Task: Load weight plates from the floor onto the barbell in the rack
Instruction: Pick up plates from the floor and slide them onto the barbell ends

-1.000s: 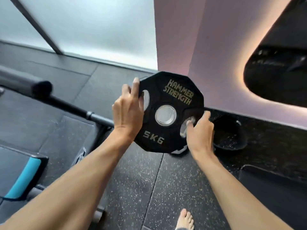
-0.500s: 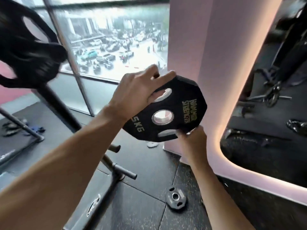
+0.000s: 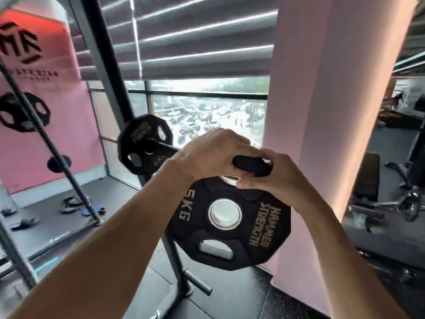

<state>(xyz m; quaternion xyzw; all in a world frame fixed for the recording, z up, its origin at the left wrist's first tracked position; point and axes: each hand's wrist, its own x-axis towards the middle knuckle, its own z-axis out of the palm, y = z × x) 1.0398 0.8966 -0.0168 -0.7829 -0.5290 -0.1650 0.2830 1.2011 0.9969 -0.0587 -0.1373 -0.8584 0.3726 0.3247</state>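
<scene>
A black 5 kg Hammer Strength plate hangs in front of me at chest height, its face toward me and its silver centre hole showing. My left hand and my right hand both grip its top rim, close together. Behind my left hand the barbell sleeve sticks out toward me, with another black plate on it. The sleeve's end is hidden by my left hand. The rack upright rises behind that loaded plate.
A pink pillar stands close on the right. The rack's base with a storage peg is below the plate. A slanted bar crosses the left. Sandals lie on the floor; a bench is far right.
The plate has been raised from near the floor to bar height. Both hands have shifted to its top rim, and my view has lifted from the floor to the loaded sleeve and window.
</scene>
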